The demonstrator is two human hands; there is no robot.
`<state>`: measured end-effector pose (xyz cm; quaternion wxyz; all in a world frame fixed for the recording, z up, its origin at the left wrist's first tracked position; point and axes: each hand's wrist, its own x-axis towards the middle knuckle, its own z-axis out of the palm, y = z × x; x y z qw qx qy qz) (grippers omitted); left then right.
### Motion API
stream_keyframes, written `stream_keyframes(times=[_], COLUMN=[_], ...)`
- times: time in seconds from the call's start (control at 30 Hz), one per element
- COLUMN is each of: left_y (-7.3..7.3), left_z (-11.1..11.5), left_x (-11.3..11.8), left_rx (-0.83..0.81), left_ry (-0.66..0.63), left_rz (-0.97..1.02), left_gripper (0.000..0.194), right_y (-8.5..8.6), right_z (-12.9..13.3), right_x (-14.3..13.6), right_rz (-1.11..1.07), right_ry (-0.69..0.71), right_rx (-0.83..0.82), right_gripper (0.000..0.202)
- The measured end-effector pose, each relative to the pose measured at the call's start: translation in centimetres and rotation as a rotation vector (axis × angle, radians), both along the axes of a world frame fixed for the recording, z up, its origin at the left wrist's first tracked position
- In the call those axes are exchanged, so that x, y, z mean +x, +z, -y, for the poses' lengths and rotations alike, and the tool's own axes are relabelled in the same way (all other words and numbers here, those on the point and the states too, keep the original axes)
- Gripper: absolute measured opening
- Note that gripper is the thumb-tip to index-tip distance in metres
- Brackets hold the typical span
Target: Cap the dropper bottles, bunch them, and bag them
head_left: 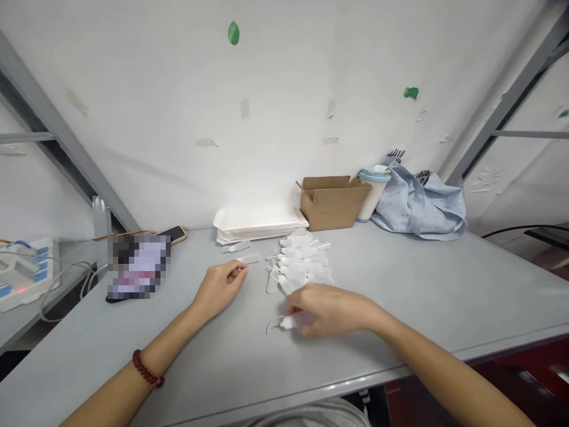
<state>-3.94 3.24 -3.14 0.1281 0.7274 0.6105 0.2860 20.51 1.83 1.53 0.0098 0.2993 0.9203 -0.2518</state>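
The right fingers (306, 331) hold a translucent, white-capped bottle (290, 322) with curved tail; left fingers (237, 271) pinch narrow. Worktop (444, 290) runs open rightward, near edge close.

- Two hands: left hand (221, 286), right hand (332, 308).
- One small bottle (290, 322) in the right hand.
- Two loose bottles (240, 245) left of the pile.
- One bottle pile (306, 259), too overlapped to count.
- One stack of flat white cartons (258, 222), number unclear.
- One cardboard box (332, 210), one lidded cup (370, 204), one cloth bag (411, 207).
- One phone (175, 233), one bracelet (146, 372).
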Motion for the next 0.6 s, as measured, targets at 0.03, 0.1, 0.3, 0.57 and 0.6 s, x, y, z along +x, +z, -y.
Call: stream_keyframes(times=[0.03, 0.1, 0.3, 0.57, 0.6], left_y=[-0.2, -0.5, -0.8, 1.0, 1.2], left_z=[-0.1, -0.6, -1.3, 1.2, 1.5], left_x=[0.1, 0.0, -0.5, 0.9, 1.3], left_rx=[-0.031, -0.094, -0.126, -0.232, -0.261], left_ry=[-0.023, -0.020, 0.103, -0.216, -0.264], left_rz=[-0.051, -0.166, -0.266, 0.314, 0.361], left_gripper=[0.032, 0.035, 0.046, 0.046, 0.046], right_y=[0.1, 0.2, 0.1, -0.8, -1.0], right_z=[-0.2, -0.6, -0.9, -1.3, -1.4], right_x=[0.1, 0.2, 0.2, -0.3, -0.3], right_rz=[-0.042, -0.106, -0.222, -0.407, -0.419], right_ry=[-0.029, -0.081, -0.212, -0.351, -0.364], right_rx=[0.006, 0.005, 0.010, 0.079, 0.098], right_gripper=[0.019, 0.018, 0.025, 0.026, 0.026])
